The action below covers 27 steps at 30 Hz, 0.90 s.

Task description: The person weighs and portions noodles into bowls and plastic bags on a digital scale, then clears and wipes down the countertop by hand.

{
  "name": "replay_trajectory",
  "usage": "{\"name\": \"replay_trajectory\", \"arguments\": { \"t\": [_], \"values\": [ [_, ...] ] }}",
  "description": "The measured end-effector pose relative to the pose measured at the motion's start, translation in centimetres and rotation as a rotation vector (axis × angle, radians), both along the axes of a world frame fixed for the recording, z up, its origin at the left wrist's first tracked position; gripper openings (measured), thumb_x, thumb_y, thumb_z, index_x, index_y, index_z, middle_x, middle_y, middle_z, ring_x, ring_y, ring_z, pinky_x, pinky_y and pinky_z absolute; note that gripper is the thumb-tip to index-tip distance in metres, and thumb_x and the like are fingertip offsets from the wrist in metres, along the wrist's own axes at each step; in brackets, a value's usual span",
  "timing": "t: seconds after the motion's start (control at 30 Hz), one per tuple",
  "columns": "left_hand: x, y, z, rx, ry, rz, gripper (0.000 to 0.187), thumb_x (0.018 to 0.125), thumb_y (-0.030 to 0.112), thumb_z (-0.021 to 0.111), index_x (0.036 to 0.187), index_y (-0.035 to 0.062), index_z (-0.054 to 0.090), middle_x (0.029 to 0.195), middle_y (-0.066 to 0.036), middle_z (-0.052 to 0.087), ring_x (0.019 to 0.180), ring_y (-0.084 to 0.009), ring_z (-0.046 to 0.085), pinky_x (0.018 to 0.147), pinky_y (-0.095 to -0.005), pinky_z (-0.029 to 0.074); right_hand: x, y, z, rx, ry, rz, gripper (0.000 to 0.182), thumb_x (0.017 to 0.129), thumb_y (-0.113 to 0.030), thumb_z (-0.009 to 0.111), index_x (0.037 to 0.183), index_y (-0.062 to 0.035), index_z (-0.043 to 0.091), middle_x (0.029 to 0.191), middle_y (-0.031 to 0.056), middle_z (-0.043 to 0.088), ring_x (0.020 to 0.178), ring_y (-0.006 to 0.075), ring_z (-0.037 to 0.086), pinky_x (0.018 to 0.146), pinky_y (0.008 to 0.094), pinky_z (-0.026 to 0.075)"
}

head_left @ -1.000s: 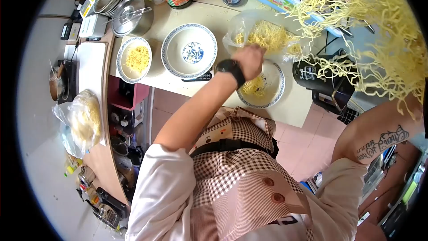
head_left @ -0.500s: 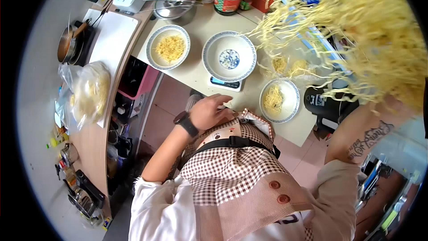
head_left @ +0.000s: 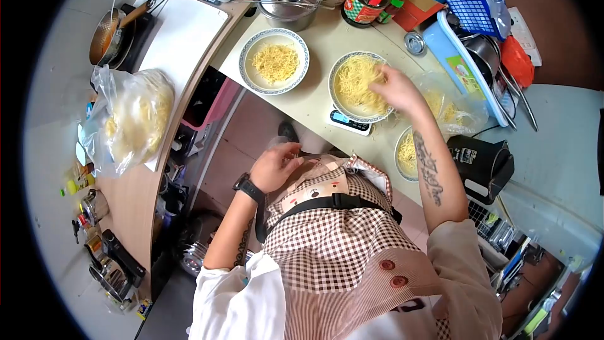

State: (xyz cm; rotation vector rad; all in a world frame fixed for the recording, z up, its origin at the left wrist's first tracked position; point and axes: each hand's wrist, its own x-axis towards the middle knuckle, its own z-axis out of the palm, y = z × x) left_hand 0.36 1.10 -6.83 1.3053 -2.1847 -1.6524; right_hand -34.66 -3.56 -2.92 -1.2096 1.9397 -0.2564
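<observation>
Right hand (head_left: 402, 92) at bowl's (head_left: 333, 91) noodles (head_left: 357, 82); scale display (head_left: 340, 117), bottle label (head_left: 358, 10) unreadable.

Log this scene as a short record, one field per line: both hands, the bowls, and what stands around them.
Right hand: at the noodles in the middle bowl; whether its grip is closed cannot be told
Left hand: the left hand is near the apron, fingers loosely bent, nothing visible in it
Middle bowl: partly over a digital scale
Left bowl: the left bowl holds noodles
Right bowl: the right bowl holds noodles, partly hidden by the forearm
Nearby: lidded pot, clear plastic bag with noodles
</observation>
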Motion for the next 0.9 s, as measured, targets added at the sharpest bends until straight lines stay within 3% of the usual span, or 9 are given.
{"name": "replay_trajectory", "arguments": {
  "t": [0.1, 0.2, 0.3, 0.4, 0.53, 0.57, 0.67, 0.83, 0.9],
  "values": [
    [0.2, -0.7, 0.1, 0.033, 0.002, 0.005, 0.037, 0.092, 0.023, 0.067, 0.122, 0.0005, 0.064, 0.107, -0.02, 0.07, 0.093, -0.0334, 0.069, 0.081, -0.0394, 0.055, 0.2, 3.6, 0.2, -0.351, 0.035, -0.033, 0.042, 0.088, -0.019, 0.065, 0.126, -0.0013, 0.063, 0.097, 0.0206, 0.072, 0.085, 0.0268, 0.071, 0.083, 0.0365, 0.054],
    [0.4, -1.2, -0.1, -0.034, 0.017, -0.016, 0.034, 0.092, 0.02, 0.067, 0.121, 0.0007, 0.064, 0.106, -0.019, 0.07, 0.09, -0.0315, 0.071, 0.081, -0.0366, 0.056, -1.7, 7.5, -0.2, -0.108, -0.088, -0.305, 0.039, 0.087, -0.022, 0.066, 0.118, 0.0009, 0.066, 0.096, 0.0207, 0.072, 0.09, 0.0309, 0.071, 0.083, 0.0376, 0.054],
    [0.4, -1.9, 0.2, 0.0, 0.016, -0.055, 0.034, 0.093, 0.019, 0.067, 0.121, 0.0002, 0.063, 0.107, -0.019, 0.07, 0.091, -0.0313, 0.071, 0.081, -0.0364, 0.056, -3.2, 11.7, -3.2, 0.113, 0.077, -0.176, 0.041, 0.086, -0.022, 0.067, 0.121, 0.0005, 0.062, 0.101, 0.0195, 0.07, 0.089, 0.0334, 0.07, 0.081, 0.0392, 0.054],
    [-0.1, -2.5, 0.7, 0.024, 0.004, -0.076, 0.034, 0.093, 0.019, 0.067, 0.121, -0.0004, 0.063, 0.107, -0.019, 0.07, 0.091, -0.0311, 0.071, 0.081, -0.0366, 0.056, -2.1, 14.1, -6.6, -0.168, 0.339, -0.263, 0.052, 0.085, -0.021, 0.069, 0.131, -0.0021, 0.054, 0.104, 0.0175, 0.068, 0.082, 0.0337, 0.069, 0.078, 0.0399, 0.054],
    [-1.0, -2.6, 0.9, -0.066, -0.031, -0.142, 0.033, 0.093, 0.019, 0.068, 0.121, -0.0001, 0.064, 0.106, -0.019, 0.07, 0.091, -0.0305, 0.071, 0.08, -0.036, 0.056, -1.4, 12.5, -7.5, -0.028, -0.435, -0.538, 0.065, 0.083, -0.017, 0.072, 0.141, -0.0055, 0.044, 0.103, 0.0178, 0.067, 0.092, 0.0342, 0.067, 0.086, 0.0414, 0.052],
    [-1.2, -2.7, 0.9, -0.065, -0.031, -0.155, 0.033, 0.093, 0.019, 0.068, 0.12, -0.0001, 0.064, 0.106, -0.019, 0.07, 0.091, -0.0305, 0.071, 0.08, -0.036, 0.056, -1.7, 11.9, -7.8, 0.105, -0.454, -0.425, 0.06, 0.085, -0.018, 0.07, 0.139, -0.0053, 0.048, 0.108, 0.0199, 0.068, 0.095, 0.0358, 0.068, 0.084, 0.0412, 0.054],
    [-1.9, -2.5, 0.8, -0.065, -0.033, -0.166, 0.033, 0.093, 0.018, 0.068, 0.12, -0.0002, 0.065, 0.105, -0.019, 0.071, 0.091, -0.0303, 0.071, 0.079, -0.0361, 0.056, -1.8, 11.5, -12.1, 0.105, 0.187, -0.129, 0.053, 0.087, -0.022, 0.068, 0.135, -0.0042, 0.052, 0.113, 0.0217, 0.069, 0.089, 0.0383, 0.07, 0.077, 0.0416, 0.056],
    [-3.1, -1.5, 1.2, -0.022, -0.056, -0.147, 0.034, 0.093, 0.022, 0.067, 0.121, 0.0021, 0.065, 0.103, -0.02, 0.071, 0.091, -0.0311, 0.072, 0.081, -0.0372, 0.057, -1.0, 10.6, -11.0, 0.011, 0.141, -0.266, 0.029, 0.088, -0.024, 0.066, 0.09, 0.0044, 0.068, 0.096, 0.0265, 0.068, 0.091, 0.04, 0.068, 0.078, 0.0436, 0.053],
    [-3.2, -1.1, 1.2, -0.027, -0.058, -0.137, 0.033, 0.093, 0.021, 0.067, 0.12, 0.0019, 0.066, 0.102, -0.02, 0.072, 0.09, -0.0308, 0.072, 0.081, -0.037, 0.057, -1.6, 12.0, -8.8, -0.039, 0.062, -0.207, 0.029, 0.088, -0.024, 0.066, 0.091, 0.0052, 0.067, 0.091, 0.0256, 0.068, 0.08, 0.0381, 0.067, 0.072, 0.0417, 0.053]
  ]
}}
